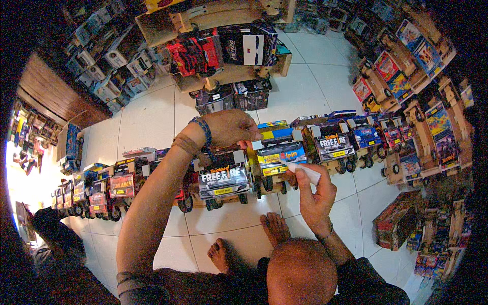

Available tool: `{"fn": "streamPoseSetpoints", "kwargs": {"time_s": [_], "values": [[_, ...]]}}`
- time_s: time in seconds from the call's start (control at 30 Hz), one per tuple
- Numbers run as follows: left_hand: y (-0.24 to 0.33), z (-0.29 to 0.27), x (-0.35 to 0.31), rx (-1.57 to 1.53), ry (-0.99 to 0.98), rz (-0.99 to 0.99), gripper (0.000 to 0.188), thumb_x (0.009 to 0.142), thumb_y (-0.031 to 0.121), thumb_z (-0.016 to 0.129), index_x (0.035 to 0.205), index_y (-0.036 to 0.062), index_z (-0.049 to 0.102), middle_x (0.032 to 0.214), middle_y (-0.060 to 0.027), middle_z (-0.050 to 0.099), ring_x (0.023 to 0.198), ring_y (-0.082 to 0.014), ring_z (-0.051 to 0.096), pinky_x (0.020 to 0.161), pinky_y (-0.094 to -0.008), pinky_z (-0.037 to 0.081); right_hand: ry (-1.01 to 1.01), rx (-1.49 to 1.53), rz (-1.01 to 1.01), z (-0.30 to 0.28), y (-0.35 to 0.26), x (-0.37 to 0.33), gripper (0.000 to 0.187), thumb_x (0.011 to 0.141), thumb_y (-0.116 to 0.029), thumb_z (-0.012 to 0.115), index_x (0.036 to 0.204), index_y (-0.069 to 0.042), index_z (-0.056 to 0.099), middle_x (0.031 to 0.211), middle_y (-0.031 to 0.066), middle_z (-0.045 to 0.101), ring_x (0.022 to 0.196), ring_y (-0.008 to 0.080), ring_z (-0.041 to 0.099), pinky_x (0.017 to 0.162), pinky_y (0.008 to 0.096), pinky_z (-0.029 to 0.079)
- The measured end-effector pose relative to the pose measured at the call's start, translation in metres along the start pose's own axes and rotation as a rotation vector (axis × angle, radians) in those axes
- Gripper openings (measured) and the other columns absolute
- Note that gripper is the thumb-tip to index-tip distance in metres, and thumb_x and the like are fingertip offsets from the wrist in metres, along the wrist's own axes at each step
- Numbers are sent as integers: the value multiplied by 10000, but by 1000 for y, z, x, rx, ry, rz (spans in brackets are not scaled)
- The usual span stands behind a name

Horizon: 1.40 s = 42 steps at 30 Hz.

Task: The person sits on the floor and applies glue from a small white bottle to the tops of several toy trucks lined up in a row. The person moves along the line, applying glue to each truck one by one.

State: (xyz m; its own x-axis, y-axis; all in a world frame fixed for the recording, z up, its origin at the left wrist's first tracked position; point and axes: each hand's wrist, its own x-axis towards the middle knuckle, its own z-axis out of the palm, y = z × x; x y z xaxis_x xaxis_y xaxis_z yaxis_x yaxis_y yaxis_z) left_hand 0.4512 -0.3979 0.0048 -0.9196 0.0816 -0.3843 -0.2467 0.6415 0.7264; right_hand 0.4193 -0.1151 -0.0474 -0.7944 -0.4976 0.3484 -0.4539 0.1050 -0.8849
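A long row of toy trucks with printed fronts and black wheels crosses the floor before me. My left hand, closed with fingers pinched, is at the upper left corner of a blue and yellow toy truck. A small white square piece shows at its fingertips, against that corner. My right hand is wrapped round a white squeeze tube, whose narrow tip points left at the same truck's front. Just left of it stands a black and silver toy truck.
More trucks continue right, several with white squares at their corners. Behind lie a red and black truck body and wooden truck frames. Stacked trucks line the right side. My bare feet rest on white tiles.
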Motion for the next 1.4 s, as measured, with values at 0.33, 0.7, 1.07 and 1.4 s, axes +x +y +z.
{"fn": "streamPoseSetpoints", "kwargs": {"time_s": [0.33,0.7,1.07,1.4], "values": [[0,0,1,8,17,34,460,989,468,585,1001,24,703,807,-50,696,709,-126,636,659,-308,534,11,4,-18,2,3,0,164,949,-132,684,1060,-21,637,934,129,744,846,194,724,759,330,563],[0,-2,1,44,-3,-29,432,997,450,581,998,33,695,778,-20,678,694,-106,609,642,-290,515,-11,7,-2,3,2,0,148,992,-112,613,1072,12,605,899,105,745,789,102,668,692,251,518],[-3,-1,3,60,38,0,474,955,478,622,1045,26,733,865,-92,735,747,-154,656,722,-335,531,4,91,25,4,3,3,153,958,-127,667,1056,-13,641,899,111,743,800,156,708,700,301,555],[-1,-2,2,59,13,5,438,982,442,603,1009,12,683,846,-74,691,787,-155,665,719,-313,546,64,51,30,-2,3,4,131,956,-103,661,1046,-13,628,903,121,742,798,157,707,699,295,554]]}}
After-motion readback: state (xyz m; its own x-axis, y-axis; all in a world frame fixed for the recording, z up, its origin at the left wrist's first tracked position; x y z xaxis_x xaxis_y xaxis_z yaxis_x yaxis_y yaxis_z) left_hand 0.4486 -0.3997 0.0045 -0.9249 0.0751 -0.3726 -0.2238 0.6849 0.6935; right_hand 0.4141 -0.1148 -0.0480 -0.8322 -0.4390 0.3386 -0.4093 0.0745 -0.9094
